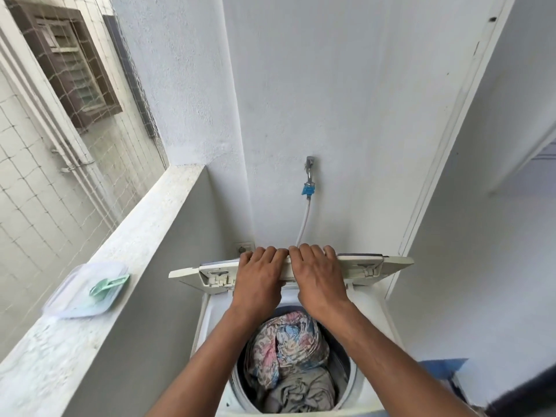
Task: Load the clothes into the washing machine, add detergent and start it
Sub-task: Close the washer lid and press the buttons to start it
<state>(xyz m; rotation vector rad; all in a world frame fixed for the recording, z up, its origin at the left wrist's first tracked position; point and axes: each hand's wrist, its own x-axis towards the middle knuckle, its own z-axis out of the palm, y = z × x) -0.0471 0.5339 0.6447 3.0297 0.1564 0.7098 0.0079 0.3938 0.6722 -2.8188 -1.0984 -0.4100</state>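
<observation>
Gripping the raised lid [355, 267] of the washing machine [373, 326], both hands sat side by side on its top edge, nearly touching each other at the middle. The left hand [259, 276] had its fingers curled over the far side of that edge with the thumb on the near face; the right hand [319, 275] did the same just beside it. Each grip was closed on the lid. The lid was folded at its hinge line and stood up at the back of the machine, its two ends reaching out wider than the tub opening below.

Under the forearms the drum [346, 365] lay open, and the clothes [288, 350] were already inside: a floral patterned piece on top, a grey one bunched beneath it toward the near rim.

The machine was hemmed in on the left by a low parapet wall [144, 311] that rose close against its side, with only a thin gap. On the flat ledge [156, 212] of that wall, well apart from the hands, lay a clear plastic container [75, 299] with a green scoop [105, 285] resting on its lid. Behind the lid, a metal tap [310, 170] with a blue connector [308, 189] fed a white hose [304, 224] running down the back wall to just behind the lid's top edge. To the right the floor stood open beside the machine.
</observation>
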